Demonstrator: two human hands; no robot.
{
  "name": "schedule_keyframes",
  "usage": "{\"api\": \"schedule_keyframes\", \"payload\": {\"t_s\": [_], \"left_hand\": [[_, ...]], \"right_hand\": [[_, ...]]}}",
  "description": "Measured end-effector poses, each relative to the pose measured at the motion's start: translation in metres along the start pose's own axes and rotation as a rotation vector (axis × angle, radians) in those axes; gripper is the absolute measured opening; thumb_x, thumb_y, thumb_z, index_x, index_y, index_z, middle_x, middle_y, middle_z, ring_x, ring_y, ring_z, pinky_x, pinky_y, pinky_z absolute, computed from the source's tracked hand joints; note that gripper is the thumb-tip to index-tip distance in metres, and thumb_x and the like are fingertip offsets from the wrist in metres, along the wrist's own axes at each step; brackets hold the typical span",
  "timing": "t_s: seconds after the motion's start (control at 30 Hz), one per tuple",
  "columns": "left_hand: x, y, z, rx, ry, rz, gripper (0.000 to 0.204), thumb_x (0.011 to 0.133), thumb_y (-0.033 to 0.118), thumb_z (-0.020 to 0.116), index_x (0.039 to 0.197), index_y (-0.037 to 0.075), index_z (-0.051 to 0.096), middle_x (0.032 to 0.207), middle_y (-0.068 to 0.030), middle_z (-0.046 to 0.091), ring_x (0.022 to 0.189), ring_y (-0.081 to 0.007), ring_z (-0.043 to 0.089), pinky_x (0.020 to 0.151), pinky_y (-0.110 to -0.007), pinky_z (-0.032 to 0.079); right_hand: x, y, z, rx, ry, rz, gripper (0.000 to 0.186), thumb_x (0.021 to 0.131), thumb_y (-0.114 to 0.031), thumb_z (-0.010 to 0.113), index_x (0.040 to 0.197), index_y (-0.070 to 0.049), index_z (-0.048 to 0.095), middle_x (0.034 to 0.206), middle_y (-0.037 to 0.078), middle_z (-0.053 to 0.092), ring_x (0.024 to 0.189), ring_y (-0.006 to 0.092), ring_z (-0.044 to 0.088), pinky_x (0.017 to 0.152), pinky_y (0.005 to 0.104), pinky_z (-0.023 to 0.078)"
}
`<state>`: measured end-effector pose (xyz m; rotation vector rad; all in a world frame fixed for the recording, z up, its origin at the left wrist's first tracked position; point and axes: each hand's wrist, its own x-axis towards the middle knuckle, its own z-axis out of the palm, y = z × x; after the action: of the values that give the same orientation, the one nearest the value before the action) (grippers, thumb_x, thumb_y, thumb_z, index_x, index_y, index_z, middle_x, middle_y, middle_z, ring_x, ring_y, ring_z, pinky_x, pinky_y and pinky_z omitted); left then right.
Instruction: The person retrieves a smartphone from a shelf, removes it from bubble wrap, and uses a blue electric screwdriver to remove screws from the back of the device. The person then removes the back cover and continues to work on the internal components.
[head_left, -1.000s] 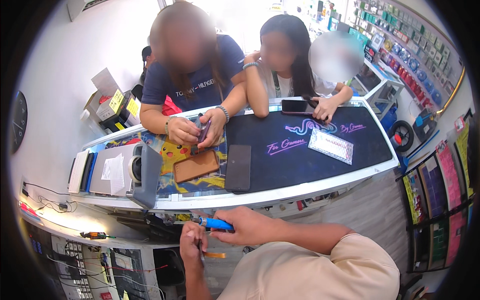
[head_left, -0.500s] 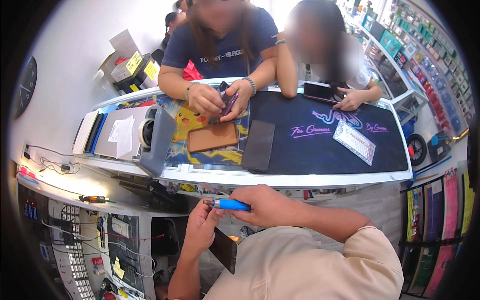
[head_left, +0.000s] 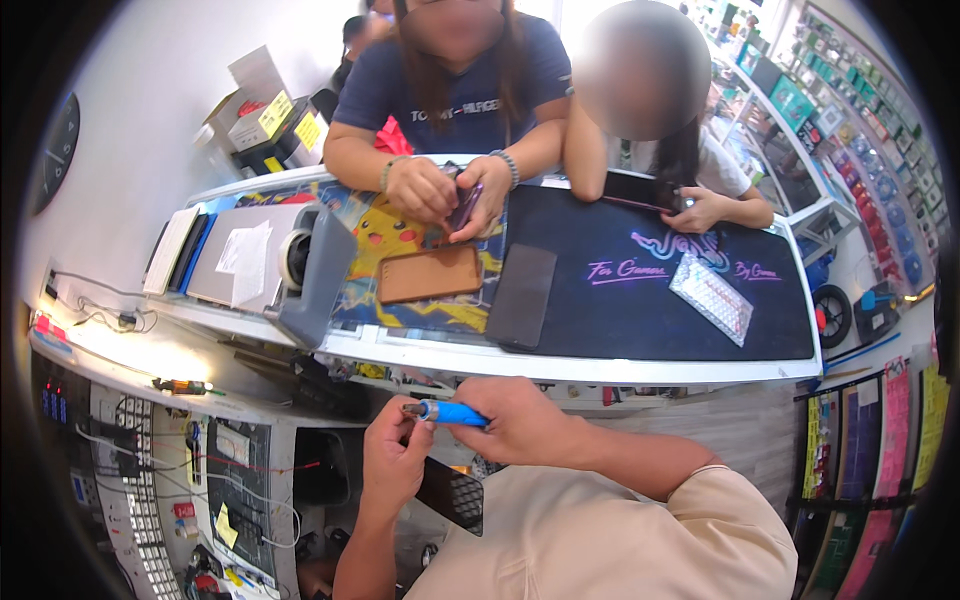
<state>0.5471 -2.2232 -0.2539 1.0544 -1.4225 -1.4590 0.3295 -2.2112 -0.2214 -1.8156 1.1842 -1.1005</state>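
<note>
My right hand [head_left: 525, 418] is closed round a blue cylindrical tool [head_left: 455, 414] with a metallic tip pointing left. Close against that tip are the bent fingers of my left hand [head_left: 395, 452], so the thumb and fingertips nearly meet the tool. Below the left palm hangs a dark, flat, phone-like slab [head_left: 455, 497], tilted and glossy. The left hand seems to grip its upper end, though the fingers hide that part. What the tip touches is too small to make out.
Beyond my hands stands a white-edged counter [head_left: 570, 366] with a brown phone case [head_left: 430, 274], a dark phone [head_left: 522, 297], a bubble-wrap packet [head_left: 712, 300] and a tape dispenser [head_left: 315, 270]. Two people sit across it, each handling a phone. A cluttered workbench [head_left: 255, 425] is at left.
The view has shifted slightly. My right hand and the blue tool have moved a little left and down; the slab hangs at a slightly different angle. Both grips stay closed.
</note>
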Motion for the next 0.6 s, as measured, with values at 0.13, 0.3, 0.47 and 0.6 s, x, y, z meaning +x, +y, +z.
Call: {"api": "schedule_keyframes", "payload": {"t_s": [0.13, 0.3, 0.47, 0.6], "left_hand": [[0.007, 0.002, 0.003, 0.076, 0.011, 0.112, 0.016, 0.105, 0.008, 0.068, 0.119, 0.0, 0.069, 0.092, 0.0044, 0.062, 0.07, 0.0004, 0.046, 0.06, -0.02, 0.035], [0.006, 0.006, 0.008, 0.053, 0.012, 0.063, 0.015, 0.105, 0.007, 0.068, 0.118, 0.0, 0.068, 0.094, 0.0028, 0.065, 0.07, 0.0007, 0.046, 0.059, -0.019, 0.035], [0.004, 0.008, 0.01, 0.035, 0.004, 0.07, 0.015, 0.103, 0.004, 0.065, 0.118, -0.001, 0.067, 0.097, -0.0001, 0.069, 0.071, 0.0009, 0.049, 0.061, -0.019, 0.038], [0.004, 0.007, 0.014, -0.006, 0.024, 0.081, 0.017, 0.101, 0.001, 0.063, 0.118, 0.0, 0.066, 0.095, 0.0006, 0.07, 0.073, 0.0005, 0.053, 0.063, -0.018, 0.04]], "right_hand": [[-0.002, 0.006, 0.001, -0.011, -0.035, -0.02, 0.012, 0.089, -0.014, 0.074, 0.09, -0.006, 0.066, 0.083, 0.017, 0.065, 0.081, 0.0431, 0.064, 0.071, 0.0496, 0.051], [-0.006, 0.007, 0.003, -0.048, 0.056, -0.086, 0.01, 0.088, -0.009, 0.076, 0.09, -0.005, 0.067, 0.082, 0.014, 0.065, 0.077, 0.0383, 0.064, 0.068, 0.046, 0.051], [-0.01, 0.007, 0.006, -0.047, 0.083, -0.1, 0.011, 0.087, -0.007, 0.079, 0.092, -0.005, 0.069, 0.081, 0.013, 0.065, 0.074, 0.0367, 0.064, 0.066, 0.0443, 0.051], [-0.009, 0.006, 0.006, -0.077, 0.08, -0.092, 0.012, 0.085, -0.007, 0.08, 0.094, -0.006, 0.071, 0.081, 0.014, 0.067, 0.073, 0.0365, 0.065, 0.065, 0.0435, 0.051]]}}
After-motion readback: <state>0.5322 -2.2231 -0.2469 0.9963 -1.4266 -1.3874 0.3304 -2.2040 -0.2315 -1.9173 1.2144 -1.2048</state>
